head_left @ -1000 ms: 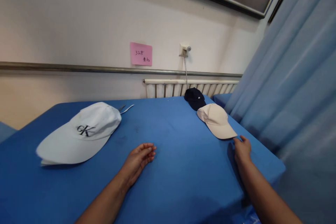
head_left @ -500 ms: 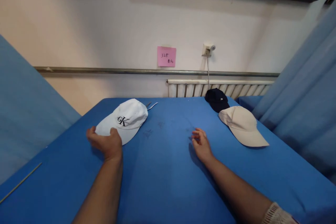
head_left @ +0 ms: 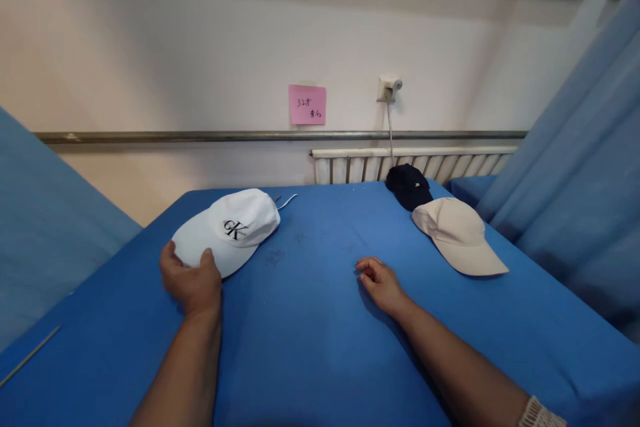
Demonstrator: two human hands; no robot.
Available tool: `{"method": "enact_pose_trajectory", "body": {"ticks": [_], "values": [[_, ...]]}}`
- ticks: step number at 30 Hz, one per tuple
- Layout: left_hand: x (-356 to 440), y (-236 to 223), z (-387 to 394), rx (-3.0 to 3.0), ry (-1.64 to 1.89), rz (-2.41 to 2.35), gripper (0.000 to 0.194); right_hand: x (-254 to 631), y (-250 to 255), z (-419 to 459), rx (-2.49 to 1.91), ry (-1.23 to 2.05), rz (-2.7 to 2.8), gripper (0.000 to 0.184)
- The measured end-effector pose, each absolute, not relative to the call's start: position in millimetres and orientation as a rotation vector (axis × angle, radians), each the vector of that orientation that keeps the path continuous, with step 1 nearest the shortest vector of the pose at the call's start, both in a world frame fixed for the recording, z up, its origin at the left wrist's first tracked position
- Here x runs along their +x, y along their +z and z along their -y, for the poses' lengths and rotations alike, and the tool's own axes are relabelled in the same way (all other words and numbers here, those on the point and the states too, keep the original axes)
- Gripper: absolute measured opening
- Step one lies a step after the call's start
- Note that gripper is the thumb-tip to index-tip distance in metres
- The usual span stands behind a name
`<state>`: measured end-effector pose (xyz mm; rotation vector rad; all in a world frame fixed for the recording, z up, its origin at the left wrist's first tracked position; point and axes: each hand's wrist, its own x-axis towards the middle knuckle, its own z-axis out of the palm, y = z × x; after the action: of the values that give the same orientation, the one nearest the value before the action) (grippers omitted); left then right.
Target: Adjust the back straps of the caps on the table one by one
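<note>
My left hand (head_left: 189,277) grips the brim of a white baseball cap (head_left: 250,213) with black "CK" lettering, at the left of the blue-covered table (head_left: 300,340). The thumb rests over the brim; the other fingers lie at its outer edge, partly hidden. The cap sits on the table with its brim towards me. My right hand (head_left: 380,283) is over the middle of the table, loosely open, fingers bent, holding nothing. To its right lies a beige cap (head_left: 455,227), and behind that a dark navy cap (head_left: 407,183).
A thin stick (head_left: 30,355) lies at the left table edge. Blue curtains (head_left: 580,167) hang on both sides. Against the back wall are a radiator (head_left: 420,163), a metal rail (head_left: 210,137), a pink note (head_left: 307,105) and a socket with a plug (head_left: 389,89).
My left hand has moved left to the white cap's brim and taken hold of it. My right hand has drawn away from the beige cap towards the table's middle. The view has shifted.
</note>
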<state>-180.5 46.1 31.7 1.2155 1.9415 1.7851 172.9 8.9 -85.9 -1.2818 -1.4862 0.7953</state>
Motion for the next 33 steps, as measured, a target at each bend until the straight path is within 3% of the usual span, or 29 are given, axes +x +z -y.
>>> {"method": "enact_pose_trajectory", "body": {"ticks": [5, 9, 12, 16, 21, 28, 33], "values": [[-132, 45, -33, 1.145, 2.0, -1.771, 0.079, 175, -84, -15, -1.265, 0.924, 1.25, 0.02], [-118, 52, -31, 0.996, 1.941, -1.463, 0.056, 185, -66, -20, -1.282, 0.823, 1.018, 0.029], [-116, 55, -46, 0.91, 1.681, -1.366, 0.039, 198, -52, -24, -1.248, 0.786, 0.95, 0.037], [-100, 55, -86, 1.03, 1.184, -1.404, 0.04, 210, -49, -30, -1.258, 0.915, 0.86, 0.047], [-59, 47, -146, 1.16, 1.038, -1.423, 0.035, 215, -58, -41, -1.313, 0.883, 0.851, 0.047], [-11, 43, -190, 1.418, 1.3, -1.456, 0.032, 213, -70, -48, -1.385, 0.786, 1.047, 0.03], [-11, 20, -121, 1.525, 1.508, -1.57, 0.035, 212, -74, -49, -1.535, 0.634, 1.119, 0.038]]}}
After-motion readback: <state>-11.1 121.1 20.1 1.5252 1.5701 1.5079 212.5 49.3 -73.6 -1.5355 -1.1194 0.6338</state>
